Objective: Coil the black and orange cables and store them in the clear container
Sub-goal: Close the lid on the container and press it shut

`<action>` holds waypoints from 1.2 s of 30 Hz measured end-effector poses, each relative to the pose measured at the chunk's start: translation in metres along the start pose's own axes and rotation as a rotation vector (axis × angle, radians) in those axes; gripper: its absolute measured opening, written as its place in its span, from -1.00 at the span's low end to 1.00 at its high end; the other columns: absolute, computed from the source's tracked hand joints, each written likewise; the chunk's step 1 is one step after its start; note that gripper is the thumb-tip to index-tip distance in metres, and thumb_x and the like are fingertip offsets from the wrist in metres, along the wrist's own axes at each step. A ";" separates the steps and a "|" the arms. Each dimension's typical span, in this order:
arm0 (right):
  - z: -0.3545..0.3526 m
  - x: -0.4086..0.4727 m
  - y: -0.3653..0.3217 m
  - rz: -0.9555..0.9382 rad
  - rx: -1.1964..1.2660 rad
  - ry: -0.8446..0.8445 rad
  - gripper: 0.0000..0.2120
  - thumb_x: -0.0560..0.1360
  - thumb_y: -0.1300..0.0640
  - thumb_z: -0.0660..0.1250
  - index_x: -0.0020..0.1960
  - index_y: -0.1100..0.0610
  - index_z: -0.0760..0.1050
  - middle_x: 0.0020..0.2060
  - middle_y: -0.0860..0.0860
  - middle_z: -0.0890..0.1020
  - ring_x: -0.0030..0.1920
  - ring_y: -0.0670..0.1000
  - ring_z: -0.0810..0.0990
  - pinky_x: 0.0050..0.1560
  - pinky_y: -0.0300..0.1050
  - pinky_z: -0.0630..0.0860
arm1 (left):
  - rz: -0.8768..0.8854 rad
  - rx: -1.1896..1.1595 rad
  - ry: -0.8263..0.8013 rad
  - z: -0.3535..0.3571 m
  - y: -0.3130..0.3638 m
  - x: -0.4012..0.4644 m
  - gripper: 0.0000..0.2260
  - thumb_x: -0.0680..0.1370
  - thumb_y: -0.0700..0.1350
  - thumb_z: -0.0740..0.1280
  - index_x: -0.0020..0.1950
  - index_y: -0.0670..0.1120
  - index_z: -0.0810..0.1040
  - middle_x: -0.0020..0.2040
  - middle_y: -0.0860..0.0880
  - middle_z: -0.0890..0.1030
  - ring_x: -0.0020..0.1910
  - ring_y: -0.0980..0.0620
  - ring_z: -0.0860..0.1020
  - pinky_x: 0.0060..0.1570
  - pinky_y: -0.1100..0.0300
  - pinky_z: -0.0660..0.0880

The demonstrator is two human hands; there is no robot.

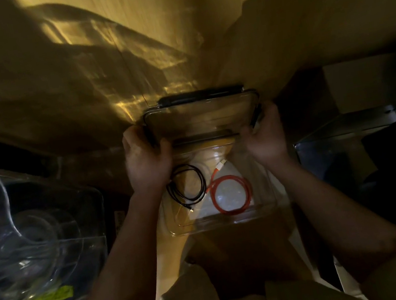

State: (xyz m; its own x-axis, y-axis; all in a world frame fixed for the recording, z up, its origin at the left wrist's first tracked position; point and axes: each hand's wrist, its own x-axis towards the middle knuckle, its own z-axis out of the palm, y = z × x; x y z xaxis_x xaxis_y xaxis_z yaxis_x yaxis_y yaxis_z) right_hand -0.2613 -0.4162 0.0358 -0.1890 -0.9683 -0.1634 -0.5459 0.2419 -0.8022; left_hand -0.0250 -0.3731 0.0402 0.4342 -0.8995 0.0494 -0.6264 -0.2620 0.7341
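With both cables already coiled inside the clear container (262, 207), the step in hand appears to be closing: the left hand (146, 156) and right hand (265, 135) each grip a side edge of the lid (201, 117), held tilted above the far rim. The next move likely calls for lowering it squarely and pressing it shut. The black cable (188, 185) lies as a loose loop at left; the orange cable (231, 194), a tighter ring, rests just right of it.
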 end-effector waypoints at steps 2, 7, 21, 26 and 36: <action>0.001 0.004 -0.001 0.038 0.061 -0.037 -0.45 0.44 0.20 0.38 0.37 0.25 0.30 0.27 0.20 0.47 0.29 0.17 0.49 0.28 0.02 0.46 | -0.031 -0.070 -0.006 0.002 -0.002 0.002 -0.53 0.49 -0.12 0.42 0.32 -0.22 0.33 0.17 -0.17 0.55 0.09 -0.14 0.57 -0.06 0.19 0.42; 0.000 0.005 -0.001 0.075 0.173 -0.014 -0.52 0.49 0.26 0.35 0.39 0.17 0.38 0.25 0.15 0.55 0.24 0.08 0.55 0.17 -0.17 0.49 | -0.148 -0.202 -0.073 0.009 -0.004 0.004 -0.46 0.50 -0.07 0.42 0.42 -0.13 0.32 0.22 -0.05 0.57 0.13 -0.04 0.59 0.05 0.17 0.51; -0.012 -0.011 -0.016 0.111 0.376 0.028 -0.56 0.46 0.09 0.28 0.32 -0.18 0.43 0.14 -0.14 0.62 0.15 -0.15 0.59 0.13 -0.18 0.52 | -0.237 -0.432 0.007 0.001 0.009 -0.004 -0.58 0.56 -0.06 0.34 0.42 -0.06 0.45 0.27 -0.06 0.59 0.24 0.08 0.55 0.17 0.25 0.51; -0.022 -0.024 -0.025 0.070 0.518 0.107 -0.59 0.55 0.21 0.26 0.40 0.05 0.43 0.08 -0.20 0.60 0.04 -0.32 0.59 0.06 -0.34 0.51 | -0.273 -0.571 0.008 -0.020 0.020 -0.009 -0.74 0.60 -0.02 0.25 0.26 -0.02 0.56 0.18 -0.08 0.63 0.17 0.02 0.59 0.14 0.11 0.55; -0.044 -0.059 -0.029 0.139 0.894 0.197 -0.71 0.64 0.36 0.11 0.29 0.24 0.48 0.07 -0.05 0.65 0.23 0.05 0.60 0.16 -0.15 0.59 | -0.407 -0.703 0.110 -0.052 0.029 -0.030 -0.82 0.64 -0.25 0.20 0.14 -0.28 0.55 -0.16 0.06 0.58 -0.28 0.37 0.60 -0.32 0.53 0.45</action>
State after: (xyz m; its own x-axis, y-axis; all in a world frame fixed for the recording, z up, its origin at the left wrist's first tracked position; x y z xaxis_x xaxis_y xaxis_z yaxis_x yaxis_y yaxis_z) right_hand -0.2701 -0.3629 0.0939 -0.3856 -0.8862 -0.2570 0.3094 0.1382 -0.9408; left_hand -0.0223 -0.3356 0.0954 0.6237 -0.7325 -0.2729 0.1301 -0.2471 0.9602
